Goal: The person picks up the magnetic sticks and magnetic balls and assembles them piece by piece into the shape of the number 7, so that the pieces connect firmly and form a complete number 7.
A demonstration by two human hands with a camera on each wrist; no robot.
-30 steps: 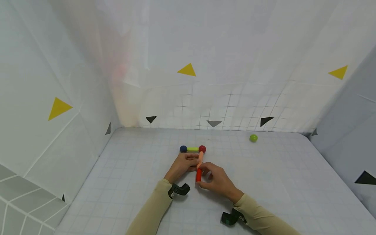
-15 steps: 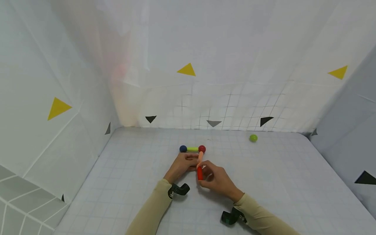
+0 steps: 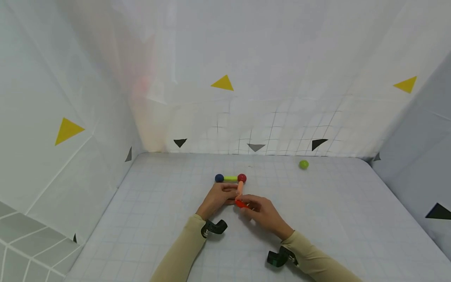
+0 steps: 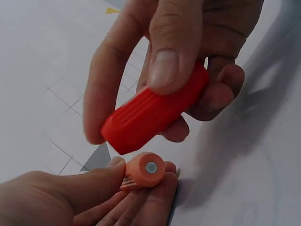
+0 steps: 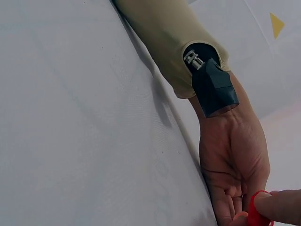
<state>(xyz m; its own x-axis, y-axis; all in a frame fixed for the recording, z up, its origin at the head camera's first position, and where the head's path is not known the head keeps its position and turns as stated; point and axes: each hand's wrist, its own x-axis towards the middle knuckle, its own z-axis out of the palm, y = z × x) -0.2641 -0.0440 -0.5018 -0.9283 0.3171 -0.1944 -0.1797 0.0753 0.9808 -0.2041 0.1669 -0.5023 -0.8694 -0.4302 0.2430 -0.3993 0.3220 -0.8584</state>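
Observation:
My left hand (image 3: 218, 197) rests low over the table and pinches an orange magnetic stick (image 4: 143, 170) between thumb and fingers; a round metal disc shows at its near end. The stick's far end meets a red ball (image 3: 242, 178). From that ball a yellow-green stick (image 3: 230, 178) runs left to a dark blue ball (image 3: 219, 178). Just above the orange end, my right hand (image 3: 266, 213) holds a red magnetic stick (image 4: 153, 115) by thumb and fingers, tilted, with a gap between the two sticks in the left wrist view.
A green ball (image 3: 303, 164) lies alone near the back right of the white gridded table (image 3: 334, 219). White sheets with yellow and dark triangles rise behind and at both sides. Each wrist carries a dark camera (image 5: 214, 89).
The red stick, which lay in line towards me, has been turned by my right hand so it slants across. My left hand and the orange stick have stayed in place.

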